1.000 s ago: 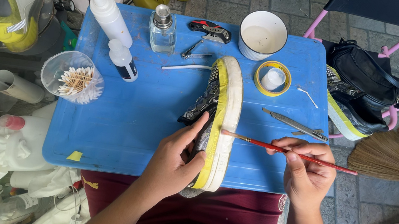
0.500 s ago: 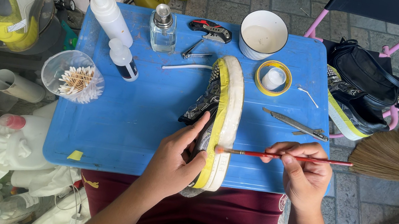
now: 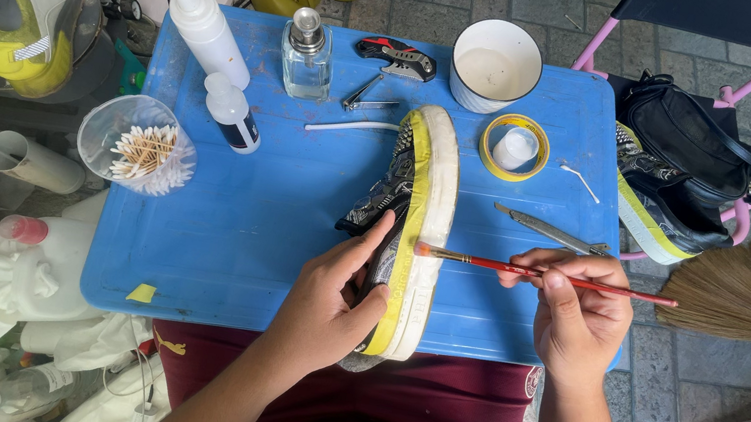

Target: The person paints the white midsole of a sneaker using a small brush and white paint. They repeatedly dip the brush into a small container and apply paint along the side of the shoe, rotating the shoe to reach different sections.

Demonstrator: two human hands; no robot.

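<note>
Head view — black patterned sneaker (image 3: pixel 411 207) on edge, yellow-taped, white sole

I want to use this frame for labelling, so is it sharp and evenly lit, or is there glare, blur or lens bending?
Head view: soft, even daylight with faint shadows; the shoe, paintbrush and both hands are sharp; mild sheen on the blue tray; slight wide-angle bending toward the edges.

bare forearms, maroon shorts (image 3: pixel 384 413)
</note>
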